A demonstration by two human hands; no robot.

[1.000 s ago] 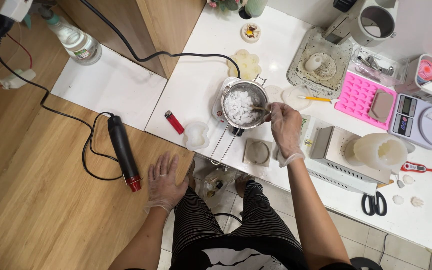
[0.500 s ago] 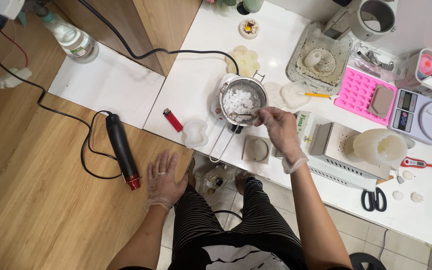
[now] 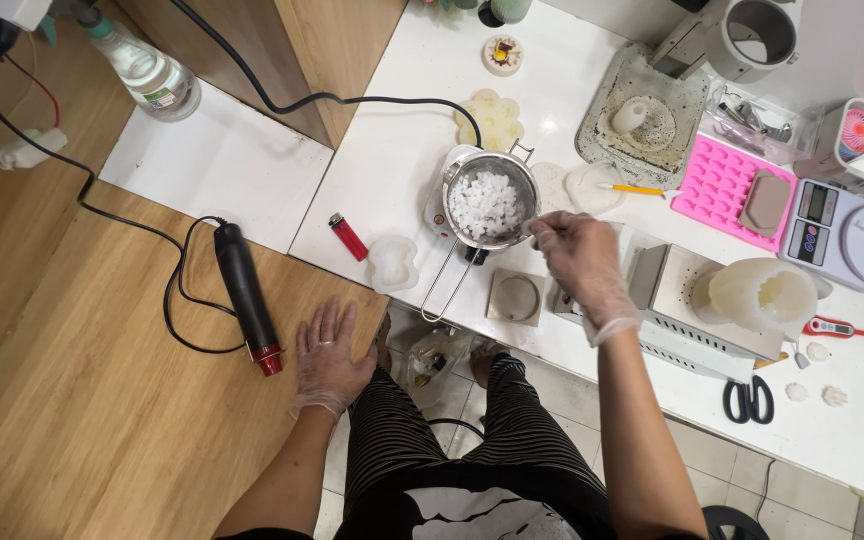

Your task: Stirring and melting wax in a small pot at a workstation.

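R hand [image 3: 577, 262] pinches a thin stirrer at the metal pot [image 3: 492, 205] of white chunks; L hand [image 3: 329, 355] flat, open on wood counter [image 3: 102, 400].

One steel pot [image 3: 492, 205], one red lighter [image 3: 348, 238], one scissors [image 3: 748, 401], two gloved hands [image 3: 327, 355].

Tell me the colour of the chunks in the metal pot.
White chunks, seen in the head view.
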